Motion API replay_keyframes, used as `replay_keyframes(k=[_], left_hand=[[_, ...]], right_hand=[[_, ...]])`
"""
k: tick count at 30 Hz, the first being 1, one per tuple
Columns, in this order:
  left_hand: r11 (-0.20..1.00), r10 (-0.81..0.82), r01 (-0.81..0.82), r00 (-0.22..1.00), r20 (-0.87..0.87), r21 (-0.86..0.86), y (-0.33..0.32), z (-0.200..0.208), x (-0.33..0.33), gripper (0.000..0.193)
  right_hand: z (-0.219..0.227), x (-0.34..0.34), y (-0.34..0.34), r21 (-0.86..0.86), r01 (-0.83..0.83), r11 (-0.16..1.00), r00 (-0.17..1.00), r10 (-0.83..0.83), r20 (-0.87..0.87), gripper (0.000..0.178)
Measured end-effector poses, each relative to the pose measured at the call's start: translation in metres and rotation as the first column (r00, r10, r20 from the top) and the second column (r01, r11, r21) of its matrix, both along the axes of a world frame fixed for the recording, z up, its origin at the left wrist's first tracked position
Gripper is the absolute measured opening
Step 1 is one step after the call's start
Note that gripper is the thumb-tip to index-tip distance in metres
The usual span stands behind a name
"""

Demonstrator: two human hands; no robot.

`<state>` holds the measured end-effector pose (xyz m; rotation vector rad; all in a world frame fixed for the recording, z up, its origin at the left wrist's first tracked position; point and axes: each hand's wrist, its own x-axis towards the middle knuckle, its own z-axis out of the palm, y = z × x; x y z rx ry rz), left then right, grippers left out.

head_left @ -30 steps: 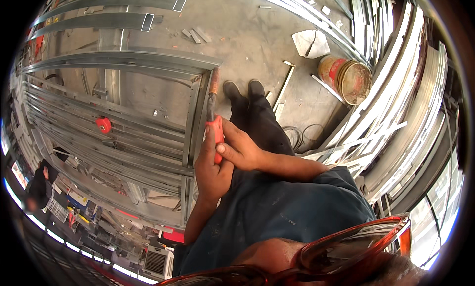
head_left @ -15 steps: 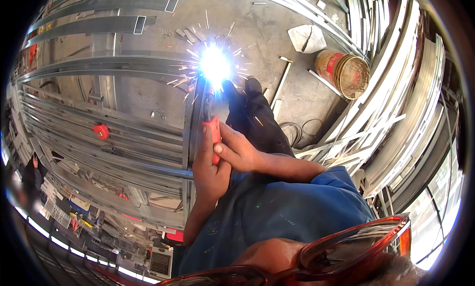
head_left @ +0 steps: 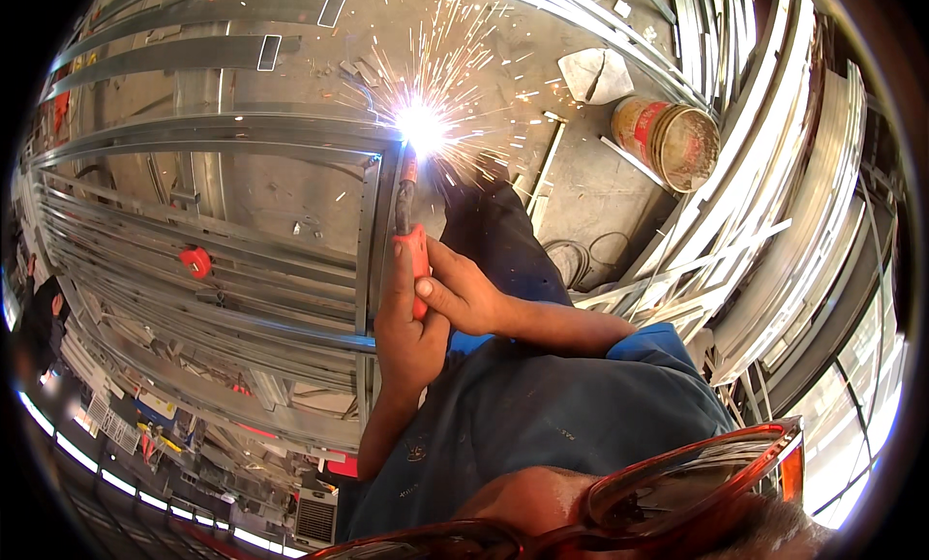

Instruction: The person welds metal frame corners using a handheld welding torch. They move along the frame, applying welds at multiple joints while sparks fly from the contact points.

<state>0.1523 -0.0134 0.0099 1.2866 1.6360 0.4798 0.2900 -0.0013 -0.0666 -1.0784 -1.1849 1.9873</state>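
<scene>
Both of my hands are wrapped round the red handle of a welding gun (head_left: pixel 419 253). My left hand (head_left: pixel 408 339) is closed on its left side, with one finger stretched along the handle. From the right, my right hand (head_left: pixel 464 294) grips it too, its thumb laid across the red part. The gun's dark neck points away from me to a blinding white arc (head_left: pixel 422 126) at the corner of a grey metal frame (head_left: pixel 377 197). Sparks fan out from the arc, and its glare hides the joint and the gun's very tip.
Long metal profiles (head_left: pixel 203 241) lie stacked at left, with a red tape measure (head_left: pixel 195 262) on them. A stained bucket (head_left: pixel 689 149) lies tipped at right beside more metal strips (head_left: pixel 774 202). A coiled cable (head_left: pixel 569 262) rests near my legs. Another person (head_left: pixel 46 313) is at far left.
The spark spray has grown much larger, reaching up and to the right. My hands keep their hold on the gun and have barely moved. The person at far left has shifted.
</scene>
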Motion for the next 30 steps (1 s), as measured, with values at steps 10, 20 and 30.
replay_keyframes(k=[10, 20, 30], left_hand=[[1.000, 0.003, -0.003, 1.000, -0.013, 0.005, -0.009, 0.003, -0.002, 0.073], [0.995, 0.057, -0.058, 0.998, -0.011, -0.079, -0.004, 0.002, 0.002, 0.073], [1.000, 0.015, -0.015, 1.000, -0.012, 0.009, -0.002, -0.001, 0.003, 0.071]], right_hand=[[0.011, -0.001, 0.005, 0.019, 0.002, 1.000, 0.998, -0.001, -0.056, 0.068], [0.008, 0.001, 0.009, 0.018, 0.001, 1.000, 0.999, 0.000, -0.047, 0.062], [0.002, 0.002, 0.003, 0.029, 0.004, 1.000, 1.000, -0.004, -0.024, 0.065]])
